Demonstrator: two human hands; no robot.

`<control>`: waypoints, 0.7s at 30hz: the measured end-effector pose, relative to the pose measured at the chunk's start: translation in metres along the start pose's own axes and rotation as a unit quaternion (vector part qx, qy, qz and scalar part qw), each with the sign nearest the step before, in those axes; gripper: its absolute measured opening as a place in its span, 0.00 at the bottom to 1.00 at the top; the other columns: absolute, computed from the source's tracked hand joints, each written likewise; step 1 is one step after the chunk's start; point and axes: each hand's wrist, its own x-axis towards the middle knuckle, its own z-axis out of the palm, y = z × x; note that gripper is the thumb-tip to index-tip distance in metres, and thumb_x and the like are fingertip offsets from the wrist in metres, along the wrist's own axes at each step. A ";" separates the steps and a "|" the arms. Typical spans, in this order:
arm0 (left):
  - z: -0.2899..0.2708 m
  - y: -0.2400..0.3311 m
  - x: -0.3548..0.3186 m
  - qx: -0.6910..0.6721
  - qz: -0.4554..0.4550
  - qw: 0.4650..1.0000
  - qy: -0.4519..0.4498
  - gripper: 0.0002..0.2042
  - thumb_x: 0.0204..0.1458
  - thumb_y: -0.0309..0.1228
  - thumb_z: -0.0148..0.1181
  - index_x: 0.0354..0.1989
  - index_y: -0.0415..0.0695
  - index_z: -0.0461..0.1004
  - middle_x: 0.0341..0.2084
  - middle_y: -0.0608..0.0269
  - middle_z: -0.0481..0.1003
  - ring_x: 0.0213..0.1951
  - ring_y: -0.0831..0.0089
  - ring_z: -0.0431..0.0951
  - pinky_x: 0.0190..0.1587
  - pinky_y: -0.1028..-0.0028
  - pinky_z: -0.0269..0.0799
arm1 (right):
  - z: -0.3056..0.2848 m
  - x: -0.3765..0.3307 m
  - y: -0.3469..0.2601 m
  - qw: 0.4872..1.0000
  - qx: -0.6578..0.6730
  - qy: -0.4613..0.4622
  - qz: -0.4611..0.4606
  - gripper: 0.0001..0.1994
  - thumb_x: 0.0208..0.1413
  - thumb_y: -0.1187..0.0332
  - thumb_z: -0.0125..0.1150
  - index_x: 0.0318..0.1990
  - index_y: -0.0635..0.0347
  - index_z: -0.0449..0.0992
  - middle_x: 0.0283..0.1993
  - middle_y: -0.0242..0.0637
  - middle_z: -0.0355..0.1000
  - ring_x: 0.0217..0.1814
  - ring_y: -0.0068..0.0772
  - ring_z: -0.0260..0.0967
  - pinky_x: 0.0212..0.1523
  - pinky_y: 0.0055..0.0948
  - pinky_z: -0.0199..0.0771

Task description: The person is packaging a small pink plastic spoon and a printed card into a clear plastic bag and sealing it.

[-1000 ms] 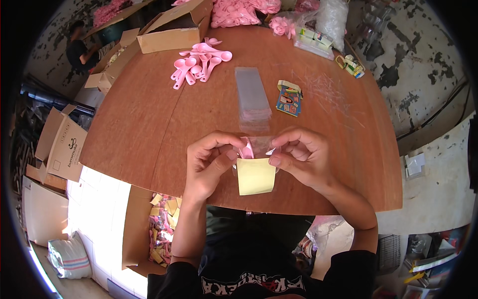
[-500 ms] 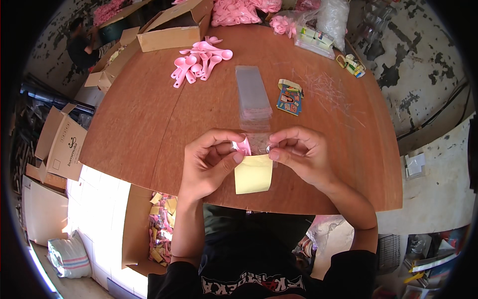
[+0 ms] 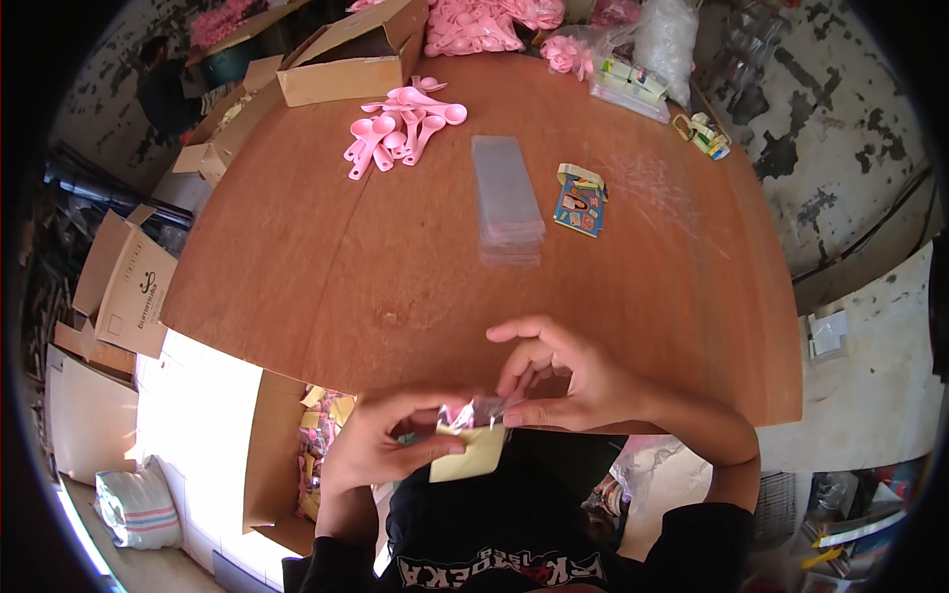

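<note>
My left hand [image 3: 381,435] is closed on a small clear plastic packet [image 3: 473,415] at the table's near edge. Something pink shows through the plastic, and a yellow slip of paper [image 3: 467,458] hangs at its front. My right hand [image 3: 563,381] has its thumb and curled fingers at the packet's right edge, while its forefinger is raised clear. Farther off lies a stack of clear plastic bags [image 3: 507,198]. Right of that stack is a blue printed packet [image 3: 579,208] with a pale band. Pink measuring spoons [image 3: 405,124] are piled at the far left.
A cardboard box [image 3: 346,69] and bagged pink spoons [image 3: 474,25] stand at the table's far edge. Thin clear strips [image 3: 657,188] litter the right side. Below left, an open carton [image 3: 272,465] holds many filled packets. Another person [image 3: 163,89] is at the far left.
Both hands have come down toward me with the packet, off the tabletop to its near edge. The packet now tilts, and my right forefinger has lifted away from it.
</note>
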 end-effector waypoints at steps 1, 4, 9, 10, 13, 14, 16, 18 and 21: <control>-0.007 -0.004 -0.009 0.070 -0.012 0.997 -0.019 0.21 0.46 0.13 0.64 0.51 0.36 0.71 0.47 0.52 0.75 0.47 0.68 0.79 0.46 0.71 0.80 | -0.003 -0.001 0.001 0.999 -0.031 -0.013 0.004 0.31 0.54 0.71 0.67 0.62 0.60 0.57 0.36 0.34 0.73 0.40 0.22 0.71 0.44 0.24 0.72; -0.026 -0.029 -0.048 0.232 -0.070 0.970 0.000 0.18 0.48 0.18 0.64 0.49 0.39 0.74 0.42 0.56 0.78 0.41 0.66 0.81 0.41 0.71 0.80 | -0.012 -0.001 0.005 0.996 -0.084 -0.028 0.003 0.28 0.54 0.72 0.65 0.61 0.61 0.60 0.38 0.33 0.73 0.41 0.23 0.72 0.45 0.24 0.72; -0.046 -0.077 -0.107 0.558 -0.232 0.791 0.091 0.24 0.47 0.24 0.66 0.55 0.39 0.69 0.46 0.45 0.75 0.52 0.50 0.74 0.57 0.60 0.67 | -0.030 -0.006 0.020 0.990 -0.133 0.037 -0.020 0.20 0.56 0.75 0.62 0.56 0.62 0.67 0.37 0.32 0.73 0.39 0.21 0.72 0.43 0.23 0.73; -0.049 -0.073 -0.108 0.560 -0.234 0.789 0.093 0.24 0.47 0.24 0.66 0.55 0.39 0.69 0.46 0.45 0.75 0.52 0.50 0.74 0.57 0.60 0.67 | -0.034 -0.007 0.027 0.991 -0.130 0.036 -0.023 0.20 0.56 0.75 0.62 0.56 0.62 0.67 0.37 0.32 0.73 0.39 0.21 0.72 0.43 0.23 0.73; -0.049 -0.031 -0.091 0.284 -0.197 0.930 -0.128 0.23 0.49 0.28 0.67 0.54 0.37 0.71 0.42 0.48 0.78 0.42 0.55 0.80 0.45 0.65 0.76 | -0.031 -0.005 0.037 0.975 -0.169 0.135 -0.054 0.14 0.57 0.77 0.60 0.50 0.63 0.73 0.39 0.33 0.74 0.40 0.22 0.74 0.44 0.22 0.74; -0.045 -0.011 -0.075 0.231 -0.132 0.946 -0.185 0.19 0.51 0.29 0.65 0.51 0.39 0.73 0.40 0.50 0.79 0.40 0.59 0.81 0.41 0.66 0.77 | -0.030 -0.006 0.038 0.975 -0.170 0.132 -0.057 0.14 0.57 0.77 0.60 0.50 0.63 0.73 0.39 0.33 0.74 0.40 0.22 0.74 0.44 0.22 0.74; -0.044 0.032 -0.029 0.216 0.010 0.936 -0.277 0.14 0.51 0.28 0.64 0.46 0.40 0.78 0.36 0.54 0.81 0.35 0.64 0.83 0.36 0.69 0.78 | -0.032 -0.011 0.047 0.965 -0.178 0.187 -0.041 0.13 0.56 0.77 0.60 0.49 0.63 0.74 0.41 0.35 0.76 0.41 0.23 0.75 0.43 0.22 0.74; -0.051 0.068 0.032 0.290 0.117 0.907 -0.282 0.09 0.49 0.26 0.65 0.39 0.40 0.81 0.32 0.56 0.81 0.33 0.65 0.83 0.36 0.68 0.78 | -0.035 -0.014 0.053 0.954 -0.213 0.203 -0.056 0.12 0.55 0.76 0.62 0.47 0.61 0.76 0.40 0.36 0.77 0.40 0.23 0.77 0.40 0.21 0.76; -0.082 0.075 0.141 0.465 0.175 0.866 -0.061 0.11 0.50 0.24 0.61 0.43 0.41 0.78 0.34 0.58 0.80 0.31 0.67 0.80 0.35 0.71 0.75 | -0.034 -0.010 0.056 0.942 -0.249 0.208 -0.086 0.10 0.52 0.74 0.65 0.43 0.57 0.78 0.34 0.36 0.78 0.32 0.24 0.77 0.32 0.21 0.76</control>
